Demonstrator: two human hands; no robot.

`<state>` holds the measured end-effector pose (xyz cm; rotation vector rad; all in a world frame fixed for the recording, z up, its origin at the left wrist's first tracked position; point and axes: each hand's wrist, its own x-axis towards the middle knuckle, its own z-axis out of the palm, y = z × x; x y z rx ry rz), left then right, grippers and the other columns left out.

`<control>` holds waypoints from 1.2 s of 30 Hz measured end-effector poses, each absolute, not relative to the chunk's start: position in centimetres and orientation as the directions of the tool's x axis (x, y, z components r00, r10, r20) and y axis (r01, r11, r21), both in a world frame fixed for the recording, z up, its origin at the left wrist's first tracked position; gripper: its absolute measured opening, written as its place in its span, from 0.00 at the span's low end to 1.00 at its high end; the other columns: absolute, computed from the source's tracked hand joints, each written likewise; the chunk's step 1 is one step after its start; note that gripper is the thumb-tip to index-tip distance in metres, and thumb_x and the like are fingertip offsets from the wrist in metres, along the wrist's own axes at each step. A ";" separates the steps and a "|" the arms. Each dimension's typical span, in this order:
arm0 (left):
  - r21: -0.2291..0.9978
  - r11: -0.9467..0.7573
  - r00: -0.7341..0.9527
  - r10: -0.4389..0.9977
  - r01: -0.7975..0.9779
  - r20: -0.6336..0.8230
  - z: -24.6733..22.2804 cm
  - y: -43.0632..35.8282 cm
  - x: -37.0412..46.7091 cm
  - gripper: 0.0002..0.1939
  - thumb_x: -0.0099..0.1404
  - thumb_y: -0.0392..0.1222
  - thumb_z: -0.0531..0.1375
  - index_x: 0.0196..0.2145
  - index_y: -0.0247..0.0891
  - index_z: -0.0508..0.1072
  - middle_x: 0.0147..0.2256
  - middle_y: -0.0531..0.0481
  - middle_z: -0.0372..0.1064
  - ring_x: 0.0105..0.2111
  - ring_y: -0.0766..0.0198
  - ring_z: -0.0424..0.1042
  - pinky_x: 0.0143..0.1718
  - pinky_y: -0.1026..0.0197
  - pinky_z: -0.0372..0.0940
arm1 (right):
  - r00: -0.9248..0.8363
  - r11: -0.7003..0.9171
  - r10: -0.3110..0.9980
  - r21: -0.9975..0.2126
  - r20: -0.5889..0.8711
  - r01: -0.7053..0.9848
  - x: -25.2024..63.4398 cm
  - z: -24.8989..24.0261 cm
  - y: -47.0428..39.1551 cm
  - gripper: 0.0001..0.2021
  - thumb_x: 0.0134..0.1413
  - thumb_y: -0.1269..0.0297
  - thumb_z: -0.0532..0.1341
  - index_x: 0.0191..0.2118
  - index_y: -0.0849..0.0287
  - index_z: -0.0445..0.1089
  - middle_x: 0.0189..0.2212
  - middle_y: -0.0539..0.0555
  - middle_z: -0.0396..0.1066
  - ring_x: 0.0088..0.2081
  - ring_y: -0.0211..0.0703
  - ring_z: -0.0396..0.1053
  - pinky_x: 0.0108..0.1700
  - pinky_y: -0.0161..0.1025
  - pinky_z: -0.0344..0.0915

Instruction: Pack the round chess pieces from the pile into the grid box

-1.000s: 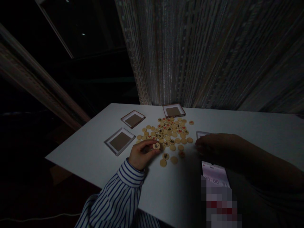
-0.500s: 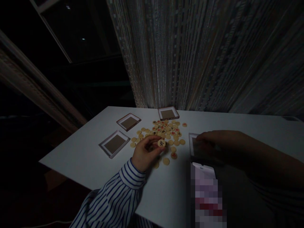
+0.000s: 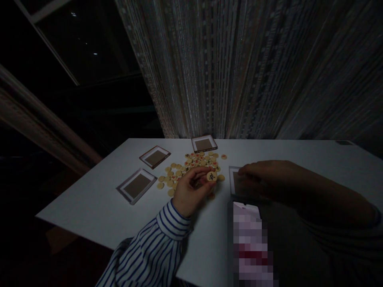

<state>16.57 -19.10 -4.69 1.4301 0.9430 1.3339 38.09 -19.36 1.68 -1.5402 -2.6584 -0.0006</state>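
My left hand (image 3: pixel 193 190), in a blue-striped cuff, pinches a round xiangqi piece (image 3: pixel 212 176) with a dark character on its face, between thumb and fingers. Behind and beside that hand spreads a pile of similar pale pieces (image 3: pixel 196 160), some with red marks and some with black; the hand hides part of it. On the right, my right hand (image 3: pixel 260 177) hovers over or rests on a shallow rectangular box (image 3: pixel 234 181), covering much of it. Deep shadow hides how its fingers are set and whether anything is in them.
Three more shallow boxes lie around the pile: a grey-edged one (image 3: pixel 136 186) at left, a brown-edged one (image 3: pixel 154 156) behind it, another (image 3: pixel 204 143) at the back. A phone (image 3: pixel 251 239) with a blurred screen is at the near right. A curtain (image 3: pixel 221 71) hangs behind the white table (image 3: pixel 83 203).
My left hand has moved rightward with the xiangqi piece, closer to the right-hand box. My right hand stays over that box. The whole view has shifted slightly.
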 end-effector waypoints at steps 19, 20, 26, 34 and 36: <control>0.944 -0.115 0.097 0.984 -0.309 0.151 -4.4 -17.0 22.7 0.18 0.45 0.36 0.67 0.36 0.35 0.72 0.33 0.49 0.72 0.32 0.68 0.71 0.34 0.64 0.67 | -0.433 0.433 0.901 0.001 0.038 0.901 39.7 1.8 -19.0 0.13 0.52 0.63 0.53 0.42 0.54 0.70 0.29 0.53 0.75 0.27 0.41 0.70 0.25 0.36 0.58; 0.943 -0.097 0.094 0.987 -0.319 0.134 -4.7 -16.9 22.8 0.18 0.44 0.36 0.67 0.35 0.35 0.72 0.32 0.49 0.73 0.32 0.67 0.71 0.35 0.63 0.68 | -0.427 0.427 0.903 0.005 0.039 0.904 39.8 2.0 -19.0 0.13 0.52 0.63 0.53 0.42 0.54 0.70 0.29 0.53 0.74 0.27 0.41 0.70 0.25 0.35 0.58; 0.933 -0.022 0.102 0.993 -0.359 0.062 -6.3 -16.9 23.2 0.18 0.42 0.36 0.68 0.34 0.35 0.73 0.31 0.51 0.73 0.31 0.67 0.72 0.36 0.62 0.68 | -0.450 0.450 0.893 -0.010 0.023 0.893 40.0 2.6 -19.1 0.13 0.53 0.67 0.52 0.42 0.56 0.70 0.31 0.53 0.75 0.30 0.41 0.71 0.28 0.35 0.60; 0.899 0.102 0.203 0.979 -0.425 -0.015 -6.9 -17.5 23.2 0.18 0.41 0.33 0.68 0.34 0.36 0.73 0.29 0.52 0.73 0.30 0.67 0.73 0.34 0.64 0.68 | -0.441 0.441 0.897 -0.011 -0.011 0.898 39.3 2.1 -18.8 0.13 0.55 0.66 0.50 0.42 0.56 0.70 0.32 0.54 0.75 0.31 0.42 0.71 0.29 0.36 0.61; 0.895 0.104 0.216 0.976 -0.434 -0.009 -7.1 -17.4 23.2 0.19 0.40 0.34 0.69 0.34 0.37 0.74 0.29 0.52 0.74 0.31 0.66 0.73 0.34 0.64 0.67 | -0.412 0.412 0.909 -0.008 -0.056 0.911 39.0 2.3 -18.8 0.13 0.55 0.67 0.50 0.41 0.56 0.70 0.32 0.54 0.75 0.31 0.42 0.71 0.29 0.36 0.60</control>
